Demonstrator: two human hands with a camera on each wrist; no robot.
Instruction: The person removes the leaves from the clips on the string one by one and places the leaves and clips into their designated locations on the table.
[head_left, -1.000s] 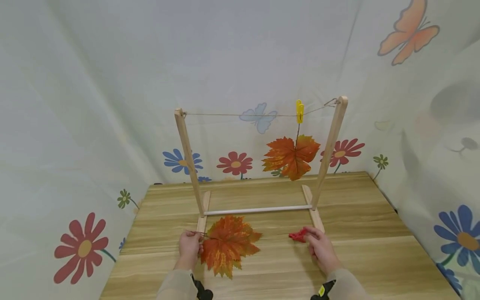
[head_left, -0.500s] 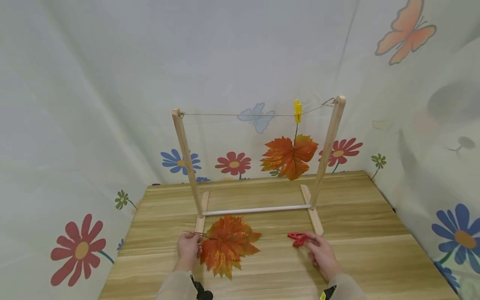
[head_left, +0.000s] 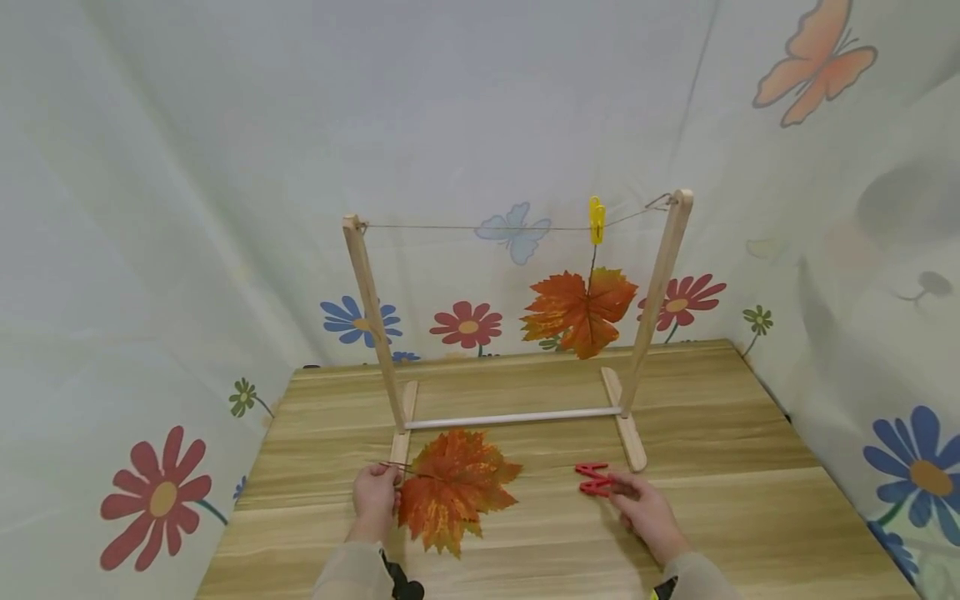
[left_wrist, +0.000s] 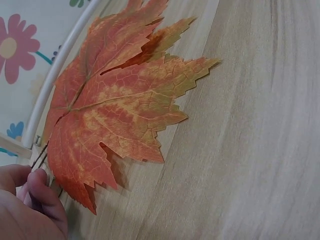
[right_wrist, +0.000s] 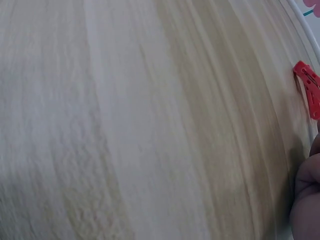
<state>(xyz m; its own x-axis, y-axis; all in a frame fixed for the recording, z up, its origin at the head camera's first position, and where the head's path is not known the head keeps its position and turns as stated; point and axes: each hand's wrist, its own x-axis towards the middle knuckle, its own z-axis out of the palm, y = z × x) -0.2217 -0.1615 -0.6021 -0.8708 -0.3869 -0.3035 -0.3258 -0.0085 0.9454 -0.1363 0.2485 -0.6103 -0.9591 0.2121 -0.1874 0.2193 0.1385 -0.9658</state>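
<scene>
My left hand (head_left: 375, 496) pinches the thin dark stem of an orange-red artificial maple leaf (head_left: 457, 492) between thumb and fingers. In the left wrist view, the leaf (left_wrist: 110, 105) spreads low over the wood, with more lobes partly hidden beneath it. My right hand (head_left: 647, 510) pinches a red clothespin (head_left: 595, 488) to the right of the leaf, its prongs spread apart and pointing left. Only part of the clothespin (right_wrist: 309, 87) enters the right wrist view, with the right hand (right_wrist: 307, 195) at the edge.
A wooden frame (head_left: 660, 292) stands behind the hands, with a string (head_left: 450, 227) between its posts. A yellow clothespin (head_left: 597, 221) on the string holds another orange leaf (head_left: 583, 310) by its stem. A white rod (head_left: 517, 417) joins the feet on the table (head_left: 705, 433).
The red clothespin has turned in my right hand, and its prongs now stand wider apart. That hand has shifted slightly down and right. My left hand and its leaf are almost unmoved.
</scene>
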